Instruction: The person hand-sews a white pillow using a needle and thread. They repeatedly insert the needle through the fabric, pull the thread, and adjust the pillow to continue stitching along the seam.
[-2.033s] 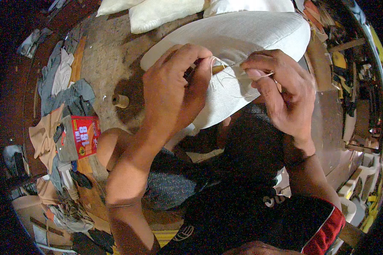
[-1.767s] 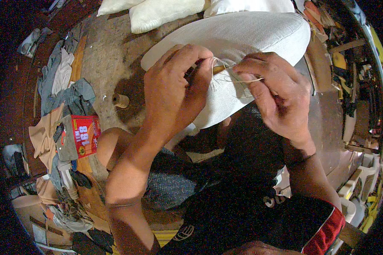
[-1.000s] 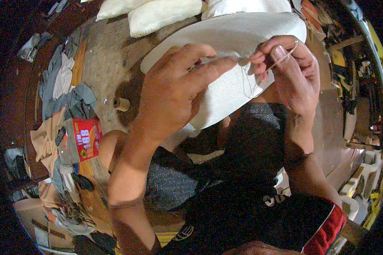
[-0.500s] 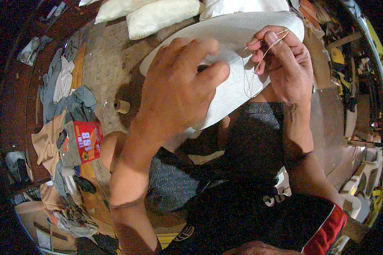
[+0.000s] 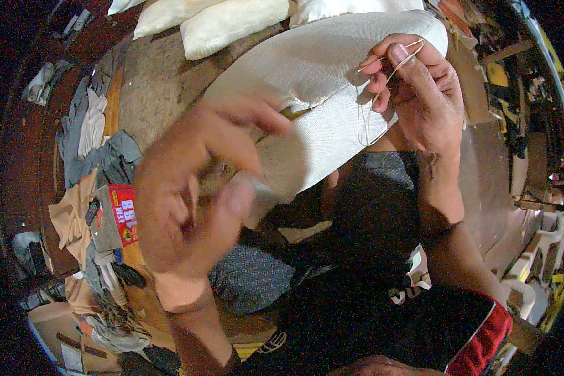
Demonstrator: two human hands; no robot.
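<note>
A long white fabric cushion [image 5: 332, 47] lies across the upper middle, over my lap. Along its near side a gap in the seam [image 5: 304, 110] shows a ragged edge. My right hand [image 5: 423, 94] is closed over the cushion's right part, pinching a thin pale thread [image 5: 390, 76] between thumb and fingers. Loops of that thread hang below the fingertips against the fabric. Smeared by motion, my left hand [image 5: 197, 188] is off the cushion's near left side, its thumb and fingers apart with nothing seen in them.
Several stuffed pale cushions [image 5: 235, 28] lie at the far edge of the worn board [image 5: 153, 94]. At the left are heaped cloths [image 5: 109, 156] and a red and grey box [image 5: 116, 216]. Pale curved parts [image 5: 542, 257] stand at the right.
My left hand has swung down and left from above the cushion, uncovering the seam gap and hiding the small spool. The right hand keeps its pinch on the thread, almost unmoved.
</note>
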